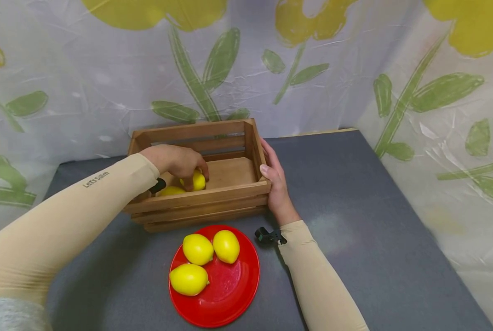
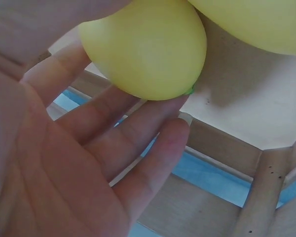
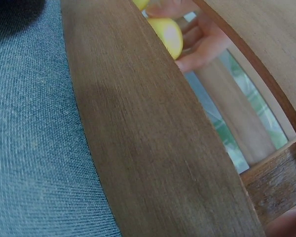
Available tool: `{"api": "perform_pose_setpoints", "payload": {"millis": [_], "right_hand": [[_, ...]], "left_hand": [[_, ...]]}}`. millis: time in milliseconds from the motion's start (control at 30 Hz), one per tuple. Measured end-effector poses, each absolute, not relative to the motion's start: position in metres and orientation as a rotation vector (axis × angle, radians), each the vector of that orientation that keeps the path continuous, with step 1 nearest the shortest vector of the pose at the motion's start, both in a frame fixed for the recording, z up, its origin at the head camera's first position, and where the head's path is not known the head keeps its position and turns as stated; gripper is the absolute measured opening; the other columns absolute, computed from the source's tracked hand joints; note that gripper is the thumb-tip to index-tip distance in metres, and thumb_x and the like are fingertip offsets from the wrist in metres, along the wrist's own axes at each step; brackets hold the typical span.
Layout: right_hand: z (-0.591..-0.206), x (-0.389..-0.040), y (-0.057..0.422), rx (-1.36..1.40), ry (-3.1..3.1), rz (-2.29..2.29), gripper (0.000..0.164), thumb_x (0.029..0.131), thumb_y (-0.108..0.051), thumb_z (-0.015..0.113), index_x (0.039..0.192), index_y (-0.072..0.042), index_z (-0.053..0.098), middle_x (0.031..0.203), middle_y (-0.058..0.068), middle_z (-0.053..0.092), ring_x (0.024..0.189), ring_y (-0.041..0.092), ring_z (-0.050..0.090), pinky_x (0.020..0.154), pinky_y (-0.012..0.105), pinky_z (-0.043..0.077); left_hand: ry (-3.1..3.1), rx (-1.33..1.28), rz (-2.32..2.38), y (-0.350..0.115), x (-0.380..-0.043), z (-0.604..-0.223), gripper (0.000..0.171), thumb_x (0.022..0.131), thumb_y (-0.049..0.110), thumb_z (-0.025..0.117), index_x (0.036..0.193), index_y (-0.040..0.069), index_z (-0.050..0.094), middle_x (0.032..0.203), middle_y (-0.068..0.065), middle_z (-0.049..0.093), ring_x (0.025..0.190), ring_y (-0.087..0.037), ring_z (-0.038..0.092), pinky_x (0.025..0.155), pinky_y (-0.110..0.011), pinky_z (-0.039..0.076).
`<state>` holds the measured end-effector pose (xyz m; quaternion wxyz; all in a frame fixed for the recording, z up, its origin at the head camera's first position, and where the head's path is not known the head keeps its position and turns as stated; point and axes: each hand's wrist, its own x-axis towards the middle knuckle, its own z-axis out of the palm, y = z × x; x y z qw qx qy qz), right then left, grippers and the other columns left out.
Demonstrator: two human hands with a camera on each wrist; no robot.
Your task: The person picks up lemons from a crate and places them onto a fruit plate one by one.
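Note:
Inside the slatted wooden crate (image 1: 205,197), my left hand (image 1: 178,162) pinches a yellow lemon (image 1: 199,181) between thumb and fingers, low over the crate's floor. Another lemon (image 1: 172,191) lies beside it, partly hidden behind the front slats. The left wrist view shows the held lemon (image 2: 148,49) against the curved fingers, its green tip visible. My right hand (image 1: 276,184) grips the crate's right end, with the thumb on the upper edge and the fingers along the outside. In the right wrist view a crate slat (image 3: 143,118) covers much of the picture.
In front of the crate, a red plate (image 1: 230,299) bears three lemons, among them one at the lower left (image 1: 189,279). The dark grey table (image 1: 354,230) extends to the right. A sheet with painted flowers (image 1: 118,82) hangs close behind the crate.

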<state>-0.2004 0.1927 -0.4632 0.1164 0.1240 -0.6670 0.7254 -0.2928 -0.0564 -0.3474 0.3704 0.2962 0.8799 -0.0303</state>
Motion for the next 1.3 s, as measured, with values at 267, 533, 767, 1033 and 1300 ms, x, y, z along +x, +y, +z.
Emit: {"api": "perform_pose_setpoints", "payload": {"millis": [267, 533, 767, 1033, 1300], "right_hand": [[-0.464, -0.201, 0.193, 0.373, -1.963, 2.106, 0.073, 0.094, -0.046, 0.045, 0.166, -0.038, 0.040, 0.166, 0.002, 0.045, 0.150, 0.043, 0.043, 0.122, 0.066, 0.034], [-0.464, -0.199, 0.192, 0.370, -1.953, 2.114, 0.073, 0.094, -0.045, 0.045, 0.166, -0.038, 0.040, 0.167, 0.000, 0.044, 0.150, 0.042, 0.042, 0.122, 0.066, 0.033], [-0.463, -0.200, 0.192, 0.366, -1.951, 2.118, 0.074, 0.093, -0.046, 0.046, 0.166, -0.036, 0.040, 0.167, 0.001, 0.045, 0.150, 0.042, 0.043, 0.121, 0.065, 0.034], [-0.462, -0.199, 0.190, 0.358, -1.939, 2.147, 0.074, 0.092, -0.046, 0.046, 0.166, -0.038, 0.040, 0.167, -0.001, 0.044, 0.151, 0.044, 0.041, 0.121, 0.060, 0.034], [-0.462, -0.198, 0.192, 0.356, -1.931, 2.145, 0.074, 0.092, -0.046, 0.047, 0.166, -0.037, 0.042, 0.167, 0.000, 0.045, 0.150, 0.042, 0.042, 0.122, 0.059, 0.033]], "left_hand": [[2.259, 0.776, -0.086, -0.058, -0.292, -0.347, 0.049, 0.092, 0.008, 0.083, 0.138, 0.022, 0.072, 0.150, -0.013, 0.061, 0.127, -0.031, 0.057, 0.115, -0.055, 0.049], [2.282, 0.808, -0.080, -0.060, -0.287, -0.338, 0.049, 0.089, 0.007, 0.083, 0.134, 0.025, 0.074, 0.142, -0.008, 0.065, 0.118, -0.029, 0.057, 0.108, -0.050, 0.051], [2.376, 0.828, -0.062, -0.063, -0.279, -0.320, 0.053, 0.089, 0.013, 0.083, 0.139, 0.025, 0.071, 0.141, -0.007, 0.064, 0.115, -0.030, 0.058, 0.091, -0.044, 0.057], [2.468, 0.938, -0.042, -0.073, -0.269, -0.296, 0.051, 0.092, 0.014, 0.080, 0.141, 0.023, 0.070, 0.142, -0.008, 0.067, 0.111, -0.028, 0.061, 0.082, -0.041, 0.058], [2.570, 1.021, -0.088, -0.081, -0.243, -0.268, 0.050, 0.089, 0.020, 0.084, 0.137, 0.027, 0.072, 0.131, -0.006, 0.067, 0.105, -0.026, 0.060, 0.089, -0.044, 0.055]]}}
